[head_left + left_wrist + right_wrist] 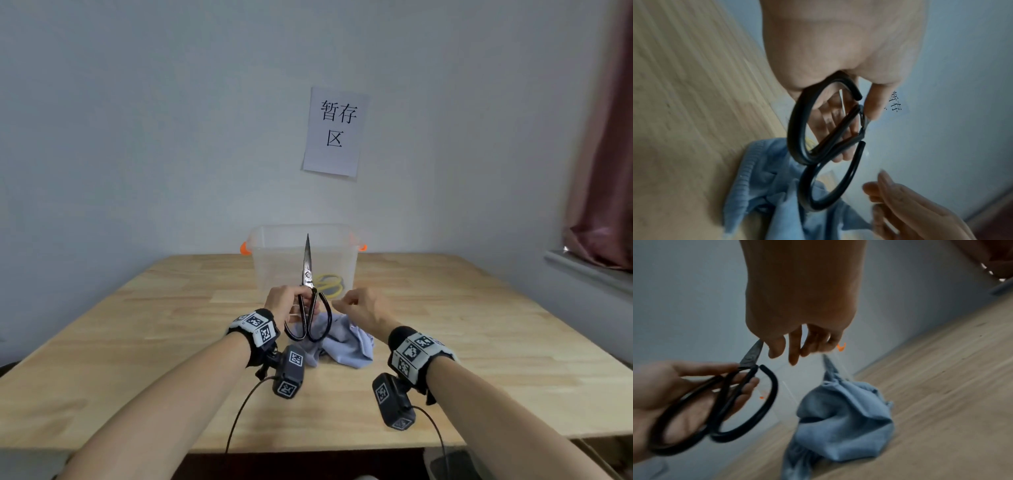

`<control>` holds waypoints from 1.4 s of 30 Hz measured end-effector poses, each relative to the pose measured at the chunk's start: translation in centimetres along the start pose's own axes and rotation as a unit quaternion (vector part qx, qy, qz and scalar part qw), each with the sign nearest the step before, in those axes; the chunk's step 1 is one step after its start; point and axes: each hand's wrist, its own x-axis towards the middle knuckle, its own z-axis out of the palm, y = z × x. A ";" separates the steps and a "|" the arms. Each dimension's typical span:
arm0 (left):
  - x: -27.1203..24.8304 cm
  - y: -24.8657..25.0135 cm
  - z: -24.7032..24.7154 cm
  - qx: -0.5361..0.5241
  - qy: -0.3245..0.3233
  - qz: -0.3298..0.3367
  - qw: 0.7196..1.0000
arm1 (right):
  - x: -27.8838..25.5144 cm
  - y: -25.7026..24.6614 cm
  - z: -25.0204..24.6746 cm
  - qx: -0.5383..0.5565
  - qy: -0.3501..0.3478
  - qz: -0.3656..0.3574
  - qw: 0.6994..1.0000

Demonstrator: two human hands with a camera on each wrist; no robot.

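Note:
My left hand [289, 305] grips a pair of large scissors [307, 270] near the pivot. The blades are closed and point straight up, and the black loop handles [797, 123] hang below my palm. A crumpled light-blue cloth [346, 349] lies on the wooden table [479, 325] just under both hands. My right hand [347, 303] hovers to the right of the scissors with curled fingers. In the right wrist view a twisted tip of the cloth [844, 426] rises taut to those fingers [818, 345], which pinch it. The scissors [768, 394] are apart from my right hand.
A clear plastic box [274, 246] with orange handles stands behind the hands against the wall, with a yellow looped item [329, 286] inside. A paper sign [335, 130] hangs on the wall above it. A dark red curtain [603, 171] and a window sill are at the right.

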 end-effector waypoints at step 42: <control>2.8 8.4 -4.2 0.739 -0.080 0.239 0.624 | 3.3 -5.6 -4.7 -0.131 -0.088 -0.056 0.986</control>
